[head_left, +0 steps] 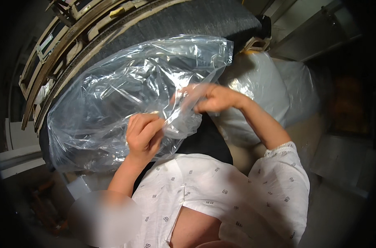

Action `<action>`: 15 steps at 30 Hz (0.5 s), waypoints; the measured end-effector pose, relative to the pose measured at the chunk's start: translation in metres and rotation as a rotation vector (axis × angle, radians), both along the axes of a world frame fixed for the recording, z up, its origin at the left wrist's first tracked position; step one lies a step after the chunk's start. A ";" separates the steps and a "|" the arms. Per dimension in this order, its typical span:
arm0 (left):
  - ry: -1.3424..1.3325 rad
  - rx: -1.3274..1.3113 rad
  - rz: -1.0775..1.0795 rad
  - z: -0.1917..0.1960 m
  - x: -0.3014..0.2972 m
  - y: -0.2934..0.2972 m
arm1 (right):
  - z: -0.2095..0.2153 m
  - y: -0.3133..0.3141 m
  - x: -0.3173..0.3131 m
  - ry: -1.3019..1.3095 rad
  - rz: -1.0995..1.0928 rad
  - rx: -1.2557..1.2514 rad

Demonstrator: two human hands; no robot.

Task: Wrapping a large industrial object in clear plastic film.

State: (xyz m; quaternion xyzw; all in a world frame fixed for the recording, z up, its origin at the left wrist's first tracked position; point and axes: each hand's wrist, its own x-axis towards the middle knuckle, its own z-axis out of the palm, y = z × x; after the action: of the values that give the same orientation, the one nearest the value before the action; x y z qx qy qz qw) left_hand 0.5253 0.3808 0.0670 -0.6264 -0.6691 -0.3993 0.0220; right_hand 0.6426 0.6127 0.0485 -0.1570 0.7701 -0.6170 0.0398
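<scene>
A large, crinkled clear plastic bag (109, 99) is spread in front of me over a dark surface, its gathered near edge close to my lap. My left hand (144, 134) is closed in a pinch on that near edge, fingers curled inward. Just to the right and a little farther off, my right hand (212, 98) touches the bag's film. Its fingers are smeared by motion and partly covered by the shiny plastic, so their grip does not show clearly.
Behind the bag lies a wide dark, ribbed surface (188, 20), bordered by a curved wooden frame (68, 39) at the far left. Pale plastic-wrapped bundles (260, 82) stand to my right. A grey metal panel (311, 33) is at the far right.
</scene>
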 end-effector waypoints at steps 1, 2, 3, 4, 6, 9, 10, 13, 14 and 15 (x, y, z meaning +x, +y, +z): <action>-0.017 0.047 0.018 -0.002 0.004 -0.011 | 0.004 0.001 -0.001 -0.228 -0.212 0.207; -0.023 0.033 0.010 -0.004 0.009 -0.014 | -0.012 0.007 -0.010 -0.049 -0.275 0.115; -0.021 0.010 -0.085 -0.007 0.016 -0.017 | -0.029 0.012 -0.022 0.130 -0.340 0.026; -0.017 -0.015 -0.167 -0.010 0.019 -0.022 | -0.017 0.014 -0.033 0.020 -0.315 -0.167; -0.007 -0.106 -0.169 -0.019 0.025 -0.034 | 0.011 0.017 -0.046 -0.036 -0.325 -0.382; 0.028 -0.209 -0.173 -0.037 0.027 -0.043 | 0.032 0.037 -0.050 0.128 -0.325 -0.470; 0.019 -0.227 -0.146 -0.041 0.028 -0.047 | 0.033 0.038 -0.049 0.107 -0.293 -0.576; 0.021 -0.239 -0.114 -0.047 0.028 -0.046 | 0.044 0.038 -0.040 0.054 -0.263 -0.762; 0.036 -0.237 -0.101 -0.048 0.029 -0.045 | 0.048 0.037 -0.037 0.024 -0.260 -0.848; 0.028 -0.235 -0.104 -0.050 0.029 -0.044 | 0.051 0.040 -0.036 0.017 -0.265 -0.846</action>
State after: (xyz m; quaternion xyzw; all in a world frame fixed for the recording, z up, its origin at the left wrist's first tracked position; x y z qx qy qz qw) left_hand 0.5547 0.3369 0.0170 -0.6639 -0.6777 -0.3097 -0.0629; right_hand 0.6068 0.6524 0.0995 -0.0645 0.4638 -0.8763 -0.1134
